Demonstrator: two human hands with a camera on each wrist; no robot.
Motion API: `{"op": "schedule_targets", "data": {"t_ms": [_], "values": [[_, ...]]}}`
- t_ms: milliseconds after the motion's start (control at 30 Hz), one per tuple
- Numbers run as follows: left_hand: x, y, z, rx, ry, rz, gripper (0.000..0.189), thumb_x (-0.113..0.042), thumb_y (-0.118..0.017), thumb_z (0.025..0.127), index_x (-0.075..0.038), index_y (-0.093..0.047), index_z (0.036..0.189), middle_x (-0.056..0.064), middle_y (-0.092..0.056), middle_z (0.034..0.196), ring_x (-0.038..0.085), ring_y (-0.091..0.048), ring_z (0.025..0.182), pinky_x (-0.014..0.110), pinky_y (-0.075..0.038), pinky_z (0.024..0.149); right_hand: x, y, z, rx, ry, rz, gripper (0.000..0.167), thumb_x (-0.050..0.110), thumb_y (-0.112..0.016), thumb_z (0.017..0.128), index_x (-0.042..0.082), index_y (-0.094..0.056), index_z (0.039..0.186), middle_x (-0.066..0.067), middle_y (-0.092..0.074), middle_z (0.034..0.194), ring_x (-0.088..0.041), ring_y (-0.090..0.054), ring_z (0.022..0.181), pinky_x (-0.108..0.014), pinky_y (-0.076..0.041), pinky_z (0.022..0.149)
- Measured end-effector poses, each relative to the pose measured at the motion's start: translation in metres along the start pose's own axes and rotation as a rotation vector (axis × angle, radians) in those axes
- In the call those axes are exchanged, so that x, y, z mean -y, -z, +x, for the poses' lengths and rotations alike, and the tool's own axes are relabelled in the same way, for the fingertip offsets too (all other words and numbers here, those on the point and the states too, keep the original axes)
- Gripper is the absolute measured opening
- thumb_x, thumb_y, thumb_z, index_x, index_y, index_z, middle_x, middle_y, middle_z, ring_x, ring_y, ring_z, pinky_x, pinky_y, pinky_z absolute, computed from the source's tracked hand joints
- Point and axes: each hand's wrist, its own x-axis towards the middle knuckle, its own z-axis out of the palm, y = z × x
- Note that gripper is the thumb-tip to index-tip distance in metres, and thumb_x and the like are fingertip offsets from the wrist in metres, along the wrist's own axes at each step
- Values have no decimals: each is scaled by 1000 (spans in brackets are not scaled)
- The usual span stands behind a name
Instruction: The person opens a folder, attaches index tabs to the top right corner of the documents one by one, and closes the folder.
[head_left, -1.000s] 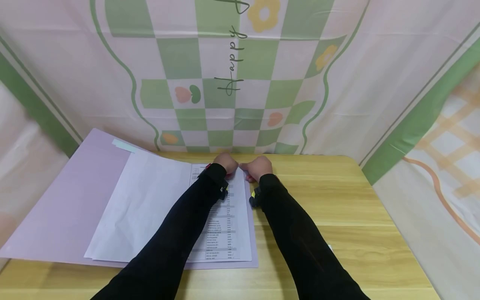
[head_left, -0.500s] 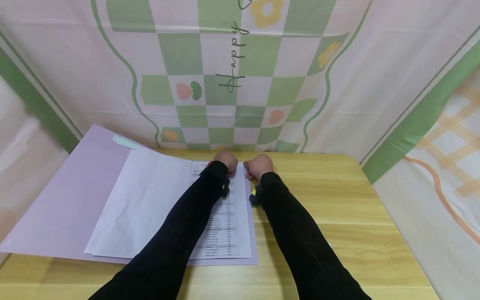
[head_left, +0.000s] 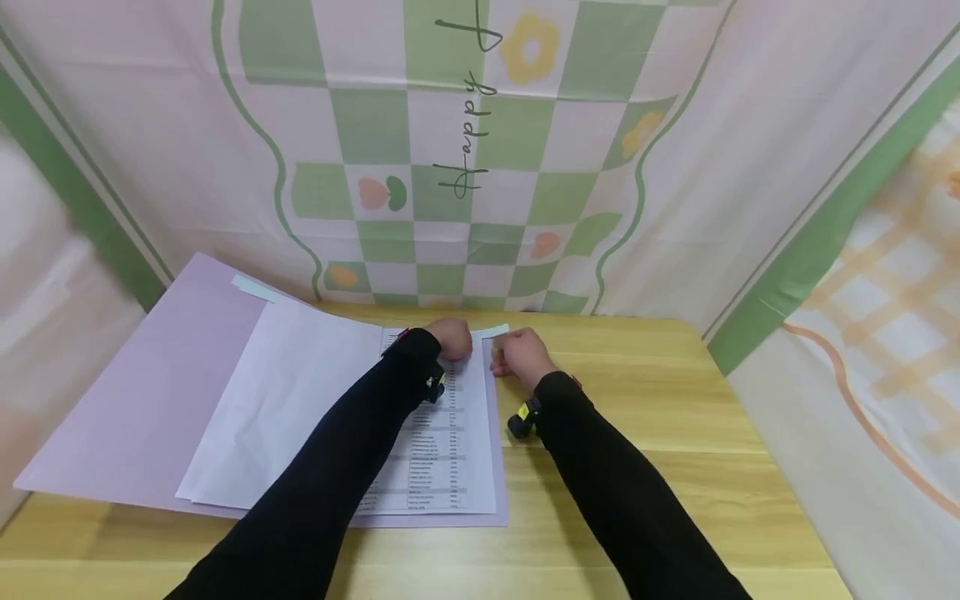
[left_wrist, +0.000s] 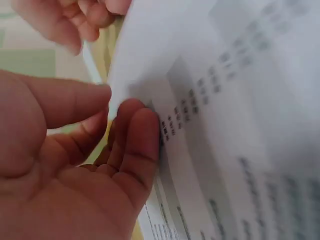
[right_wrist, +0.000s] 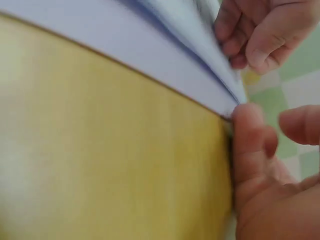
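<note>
Okay, leftmost, folder lies spread, its raised cover by the curtain, so we'd leave that side alone. Sheets sit turned open inside; we'd hold them flat, square to the folder's right edge. Left hand: fingers bent at the page top; we can't tell whether they pinch. Pale strip pokes past the corner. Right hand: thumb apart, fingers bent, corner just beside. Rightward, table gives us room; its far edge is near.

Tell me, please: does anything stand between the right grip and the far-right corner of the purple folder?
Nothing visible does. The right grip is at that corner of the purple folder, one finger apparently touching it. The left grip is leftward, at the printed sheet.
</note>
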Motion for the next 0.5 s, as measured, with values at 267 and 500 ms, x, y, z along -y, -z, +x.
{"op": "schedule_targets", "data": {"t_ms": [267,500], "values": [[-61,29,-95,-26,60,-179,23,-14,-60,98,-2,-70,115,10,-66,116,24,-59,109,35,-44,97,-11,13,-40,127,107,-342,17,8,-60,93,-1,-56,107,-15,-64,90,-25,-63,75,-33,-52,63],[-67,14,-145,-6,-111,46,21,-12,-62,98,-9,-71,117,5,-67,114,18,-61,107,35,-45,98,-20,16,-80,236,192,-500,9,3,-60,91,1,-60,100,-10,-62,77,-21,-59,65,-32,-48,57]]}}
